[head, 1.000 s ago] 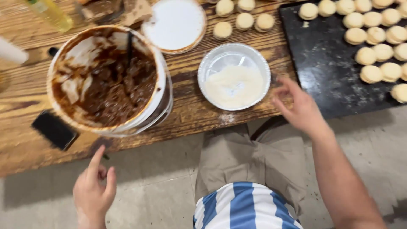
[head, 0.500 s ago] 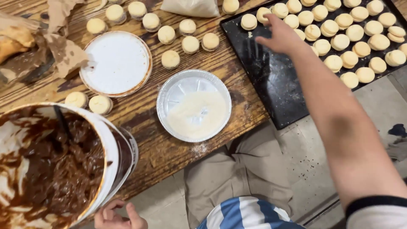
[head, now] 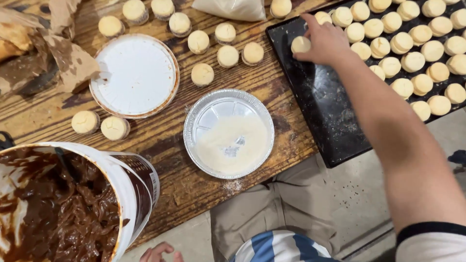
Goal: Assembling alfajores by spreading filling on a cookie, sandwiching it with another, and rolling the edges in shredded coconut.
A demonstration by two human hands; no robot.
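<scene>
**Right hand on a biscuit at the tray's corner; left hand barely in view**

Nearest the camera, the left hand shows only as a few fingertips at the bottom edge, below the white bucket of brown spread; whether it is open or closed cannot be told. The bucket itself is cut off by the left and bottom edges, and a dark handle sunk in the spread is hard to make out.

Beyond the bucket on the wooden counter sits a round foil dish holding white powder. Left of the dish lie two pale biscuits and the bucket's white lid. Beyond the dish, more biscuits are scattered, some cut by the top edge, beside a partly seen white bag.

Right of the dish, the black baking tray overhangs the counter's edge and runs out of view. The right hand closes its fingers around one round biscuit at the tray's far left corner, hiding part of it. Rows of biscuits fill the tray's far side.
</scene>
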